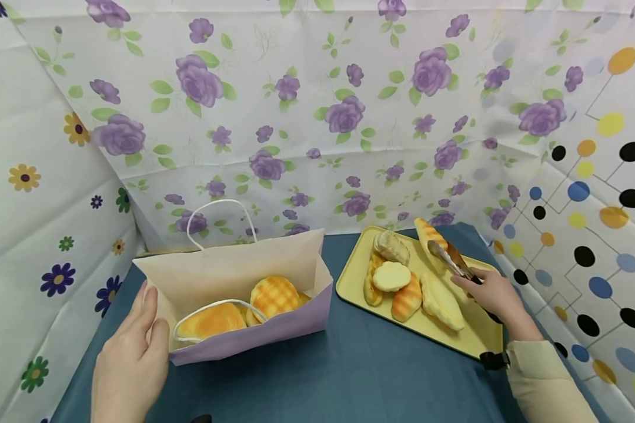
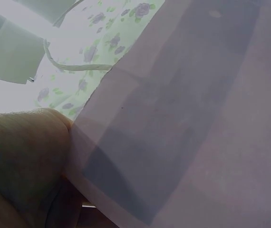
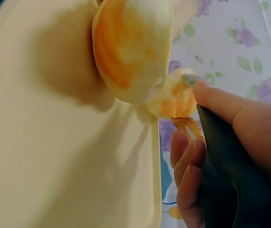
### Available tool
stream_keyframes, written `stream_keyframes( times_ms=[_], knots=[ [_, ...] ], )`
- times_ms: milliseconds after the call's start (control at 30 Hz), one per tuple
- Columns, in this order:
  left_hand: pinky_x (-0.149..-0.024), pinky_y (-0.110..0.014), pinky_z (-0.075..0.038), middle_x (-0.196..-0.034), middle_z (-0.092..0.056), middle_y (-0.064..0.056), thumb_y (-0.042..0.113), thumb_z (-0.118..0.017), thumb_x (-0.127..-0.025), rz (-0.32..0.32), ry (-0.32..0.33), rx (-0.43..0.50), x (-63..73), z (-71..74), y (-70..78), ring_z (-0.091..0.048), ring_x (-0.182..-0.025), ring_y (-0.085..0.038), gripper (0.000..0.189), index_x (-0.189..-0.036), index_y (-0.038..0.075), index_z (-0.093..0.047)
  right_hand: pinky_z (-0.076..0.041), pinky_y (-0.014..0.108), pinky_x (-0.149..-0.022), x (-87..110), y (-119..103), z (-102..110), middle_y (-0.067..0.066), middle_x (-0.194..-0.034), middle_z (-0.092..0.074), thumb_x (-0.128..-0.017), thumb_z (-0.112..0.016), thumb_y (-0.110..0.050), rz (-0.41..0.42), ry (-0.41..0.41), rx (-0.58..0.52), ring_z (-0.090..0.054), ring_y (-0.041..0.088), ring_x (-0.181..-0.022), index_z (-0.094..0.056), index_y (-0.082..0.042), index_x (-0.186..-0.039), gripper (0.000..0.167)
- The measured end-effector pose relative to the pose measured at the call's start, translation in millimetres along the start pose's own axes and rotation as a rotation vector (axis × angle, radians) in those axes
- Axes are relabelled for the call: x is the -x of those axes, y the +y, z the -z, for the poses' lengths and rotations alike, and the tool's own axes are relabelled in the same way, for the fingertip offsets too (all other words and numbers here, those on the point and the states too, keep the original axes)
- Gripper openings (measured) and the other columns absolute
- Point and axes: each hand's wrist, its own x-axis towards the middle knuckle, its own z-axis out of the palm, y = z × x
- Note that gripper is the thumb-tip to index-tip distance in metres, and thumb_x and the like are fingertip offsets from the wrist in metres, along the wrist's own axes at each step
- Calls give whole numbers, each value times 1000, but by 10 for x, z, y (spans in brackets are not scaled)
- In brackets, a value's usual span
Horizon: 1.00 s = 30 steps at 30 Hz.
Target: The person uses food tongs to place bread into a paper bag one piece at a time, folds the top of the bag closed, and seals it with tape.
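Note:
My left hand (image 1: pixel 132 346) holds the left edge of a lilac paper bag (image 1: pixel 280 335), its thumb and fingers at the rim. Inside the bag are a cross-marked round bun (image 1: pixel 274 296) and a golden bread (image 1: pixel 211 320), with more bread partly hidden. With my right hand (image 1: pixel 494 296) I grip a pair of tongs (image 1: pixel 452 261) by the dark handles. Its metal tips are at a striped long bread (image 1: pixel 430 238) over the far side of a yellow tray (image 1: pixel 476 335). In the right wrist view the dark tong handles (image 3: pixel 230 166) fill the palm.
Several other breads share the tray, among them a pale round one (image 1: pixel 391 276), an orange-striped roll (image 1: pixel 406 299) and a long pale loaf (image 1: pixel 440 302). White rope handles (image 1: pixel 222 201) stand up from the bag. Patterned cloth walls (image 1: pixel 307 117) enclose the blue tabletop (image 1: pixel 317 382).

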Motion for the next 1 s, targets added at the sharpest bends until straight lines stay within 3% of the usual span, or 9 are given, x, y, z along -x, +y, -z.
stream_keyframes(
  times_ms=[167, 267, 400, 533, 767, 900, 1000],
  knots=[
    [-107, -76, -37, -173, -30, -6, 30, -34, -114, -2, 3, 0, 0, 1, -6, -42, -145, -55, 56, -166, 9, -35, -53, 41, -65, 87, 2, -41, 28, -130, -70, -93, -53, -84, -22, 45, -44, -70, 28, -83, -25, -2, -169, 115],
    [-107, -76, -37, -173, -30, -6, 30, -34, -114, -2, 3, -1, 0, 0, -7, -41, -145, -55, 56, -166, 9, -35, -52, 41, -65, 156, -18, -71, 32, -137, -64, -95, -53, -81, -30, 72, -91, -69, 30, -86, -23, -4, -170, 111],
    [-108, -76, -36, -173, -29, -4, 30, -34, -114, -1, -2, 1, -4, -2, -8, -41, -146, -54, 56, -167, 10, -34, -53, 40, -63, 248, -70, -113, 26, -120, -72, -97, -56, -77, -41, 87, -232, -68, 34, -88, -20, -11, -172, 106],
    [-108, -77, -36, -174, -27, -4, 31, -34, -114, 0, -11, -3, -11, -2, -2, -41, -146, -54, 57, -168, 11, -32, -56, 38, -66, 346, -161, -139, 20, -114, -72, -97, -57, -76, -34, 94, -383, -69, 33, -92, -22, -15, -172, 103],
    [-109, -77, -36, -174, -26, -5, 31, -34, -115, 22, -21, -14, -14, 4, 13, -40, -146, -55, 57, -168, 12, -30, -60, 35, -73, 508, -368, -208, 6, -103, -72, -102, -59, -64, 13, 121, -630, -68, 21, -86, -23, -15, -172, 92],
    [-109, -77, -35, -174, -26, -5, 30, -34, -115, 32, -22, -16, -11, 4, 19, -40, -147, -55, 57, -168, 11, -30, -60, 28, -71, 578, -504, -268, 0, -94, -70, -105, -63, -52, 41, 140, -857, -65, 14, -81, -42, -14, -164, 73],
    [-109, -77, -35, -174, -26, -4, 30, -34, -115, 33, -16, -15, -11, 7, 23, -40, -147, -55, 57, -168, 11, -31, -59, 27, -69, 616, -614, -297, -1, -89, -68, -106, -64, -45, 80, 121, -1003, -63, 11, -76, -58, -15, -144, 49]
  ],
)
